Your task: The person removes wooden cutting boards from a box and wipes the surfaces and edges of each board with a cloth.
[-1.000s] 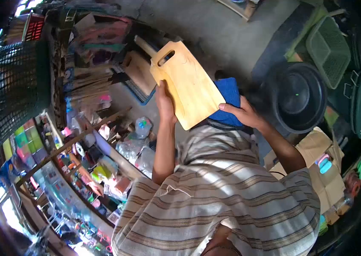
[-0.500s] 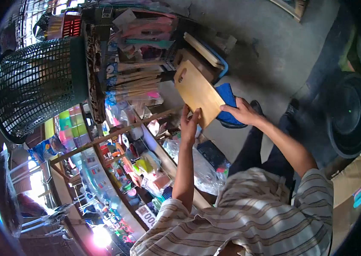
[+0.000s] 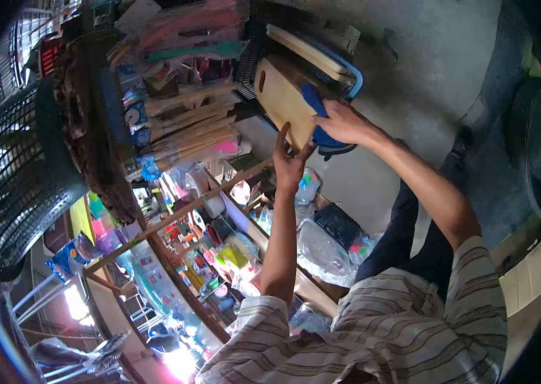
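A wooden cutting board (image 3: 281, 95) with an oval handle slot is tilted out in front of me, close against a basket of other boards. My left hand (image 3: 291, 163) grips its near lower edge, fingers and thumb on either side of the corner. My right hand (image 3: 344, 121) is closed around a dark blue cloth (image 3: 313, 97), which is pressed along the board's right edge. Just beyond it, another thick board (image 3: 305, 51) stands in a blue-rimmed basket (image 3: 355, 73).
On the left, wooden shelves (image 3: 184, 208) hold packaged plastic goods. Bundled wooden sticks (image 3: 197, 118) hang near the board, and a dark mesh basket (image 3: 15, 173) is at far left. A black tub (image 3: 536, 147) and cardboard (image 3: 529, 281) lie to the right on the concrete floor (image 3: 424, 70).
Both hands have carried the board away from me, nearer the other boards. My right hand and the cloth have moved up along the board's edge. The view has shifted too.
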The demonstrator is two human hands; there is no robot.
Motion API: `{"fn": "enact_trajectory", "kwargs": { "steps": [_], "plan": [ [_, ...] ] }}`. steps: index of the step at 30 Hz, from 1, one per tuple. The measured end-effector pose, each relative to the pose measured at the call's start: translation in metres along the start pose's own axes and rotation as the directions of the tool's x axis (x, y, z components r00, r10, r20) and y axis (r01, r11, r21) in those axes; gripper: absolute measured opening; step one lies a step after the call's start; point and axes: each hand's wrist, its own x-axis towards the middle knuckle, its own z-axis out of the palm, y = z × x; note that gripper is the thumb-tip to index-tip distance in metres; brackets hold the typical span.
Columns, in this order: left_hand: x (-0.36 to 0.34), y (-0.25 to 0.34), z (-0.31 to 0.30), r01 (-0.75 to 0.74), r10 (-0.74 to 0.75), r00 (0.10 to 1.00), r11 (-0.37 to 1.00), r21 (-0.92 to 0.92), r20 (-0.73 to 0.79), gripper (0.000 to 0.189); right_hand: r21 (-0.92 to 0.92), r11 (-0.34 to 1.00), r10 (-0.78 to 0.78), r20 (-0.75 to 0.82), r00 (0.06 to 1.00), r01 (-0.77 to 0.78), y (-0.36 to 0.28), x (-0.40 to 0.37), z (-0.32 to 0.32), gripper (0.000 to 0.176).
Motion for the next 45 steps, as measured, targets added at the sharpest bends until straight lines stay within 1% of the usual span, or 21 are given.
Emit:
{"fn": "enact_trajectory", "kwargs": {
  "steps": [3, 5, 7, 9, 12, 15, 18, 22, 25, 27, 28, 29, 31, 33, 35, 36, 37, 39, 41, 43, 45],
  "plan": [
    [0.005, 0.003, 0.003, 0.102, -0.102, 0.995, 0.994, 0.043, 0.011, 0.08, -0.177, 0.976, 0.141, 0.074, 0.987, -0.126, -0.022, 0.011, -0.004, 0.036],
    [0.01, -0.003, 0.008, 0.129, -0.131, 0.991, 0.985, -0.113, -0.011, 0.079, -0.205, 0.97, 0.14, 0.051, 0.989, -0.127, -0.025, 0.014, 0.001, 0.029],
    [0.01, -0.009, 0.003, 0.177, -0.176, 0.984, 0.981, -0.077, 0.008, 0.08, -0.311, 0.949, 0.05, -0.034, 0.998, -0.059, -0.029, 0.01, 0.007, 0.026],
    [0.02, -0.019, 0.0, 0.068, -0.068, 0.998, 0.988, 0.138, -0.004, 0.078, -0.408, 0.913, -0.014, -0.07, 0.997, -0.015, -0.039, 0.007, 0.013, 0.02],
    [0.033, -0.051, -0.005, -0.059, 0.06, 0.998, 0.996, 0.07, 0.001, 0.077, -0.618, 0.779, 0.023, -0.147, 0.989, -0.11, -0.061, -0.004, 0.016, 0.011],
    [0.053, -0.097, -0.011, -0.048, 0.067, 0.997, 0.936, 0.349, -0.044, 0.076, -0.606, 0.789, 0.023, -0.128, 0.991, -0.097, -0.077, -0.018, 0.007, 0.014],
    [0.069, -0.121, -0.002, -0.111, 0.129, 0.987, 0.976, 0.19, -0.09, 0.078, -0.634, 0.773, 0.006, -0.019, 1.0, -0.017, -0.096, -0.037, -0.008, 0.024],
    [0.052, -0.092, 0.006, -0.25, 0.252, 0.968, 0.966, 0.063, -0.013, 0.078, -0.632, 0.773, 0.052, 0.149, 0.987, 0.055, -0.089, -0.054, -0.022, 0.028],
    [0.044, -0.081, 0.015, 0.028, 0.001, 0.99, 0.979, 0.201, -0.14, 0.071, -0.593, 0.801, 0.046, 0.196, 0.979, 0.081, -0.071, -0.08, -0.045, 0.031],
    [0.035, -0.034, 0.022, 0.218, -0.187, 0.974, 0.933, 0.288, -0.129, 0.071, -0.45, 0.892, 0.116, 0.322, 0.94, 0.044, -0.063, -0.108, -0.077, 0.04],
    [0.032, -0.025, 0.026, 0.152, -0.115, 0.979, 0.963, 0.223, -0.167, 0.071, -0.372, 0.928, 0.135, 0.345, 0.929, 0.003, -0.043, -0.121, -0.087, 0.047],
    [0.035, -0.049, 0.024, -0.029, 0.018, 0.993, 0.995, -0.091, -0.116, 0.071, -0.291, 0.956, 0.153, 0.37, 0.916, -0.042, -0.016, -0.135, -0.099, 0.054],
    [0.042, -0.052, 0.028, 0.095, -0.109, 0.982, 0.991, -0.1, -0.155, 0.071, -0.251, 0.938, 0.329, 0.427, 0.842, -0.239, 0.022, -0.168, -0.138, 0.059],
    [0.031, -0.006, 0.029, 0.246, -0.221, 0.959, 0.96, 0.135, -0.176, 0.071, -0.04, 0.888, 0.426, 0.446, 0.787, -0.458, 0.054, -0.216, -0.176, 0.06],
    [0.043, -0.048, 0.035, 0.217, -0.188, 0.95, 0.972, 0.094, -0.248, 0.07, 0.151, 0.804, 0.483, 0.4, 0.779, -0.575, 0.035, -0.256, -0.223, 0.053],
    [0.049, -0.081, 0.036, 0.101, -0.053, 0.948, 0.985, 0.141, -0.313, 0.068, 0.137, 0.804, 0.493, 0.389, 0.778, -0.578, 0.027, -0.273, -0.243, 0.053],
    [0.053, -0.097, 0.045, -0.012, 0.085, 0.925, 0.981, 0.194, -0.37, 0.065, 0.278, 0.724, 0.532, 0.359, 0.767, -0.632, 0.021, -0.288, -0.262, 0.053],
    [0.021, -0.033, 0.086, -0.056, 0.149, 0.887, 0.974, 0.218, -0.436, 0.062, 0.407, 0.633, 0.578, 0.317, 0.752, -0.658, 0.01, -0.308, -0.297, 0.052],
    [-0.026, 0.03, 0.127, -0.086, 0.203, 0.84, 0.965, 0.246, -0.503, 0.059, 0.664, 0.42, 0.65, 0.255, 0.715, -0.619, 0.001, -0.324, -0.33, 0.047],
    [-0.071, 0.066, 0.171, -0.283, 0.379, 0.889, 0.896, 0.343, -0.255, 0.055, 0.705, 0.399, 0.63, 0.253, 0.734, -0.586, 0.01, -0.329, -0.353, 0.046],
    [-0.105, 0.078, 0.212, -0.277, 0.331, 0.929, 0.918, 0.283, -0.164, 0.053, 0.8, 0.33, 0.566, 0.257, 0.783, -0.502, 0.021, -0.331, -0.372, 0.043]
  ]
}}
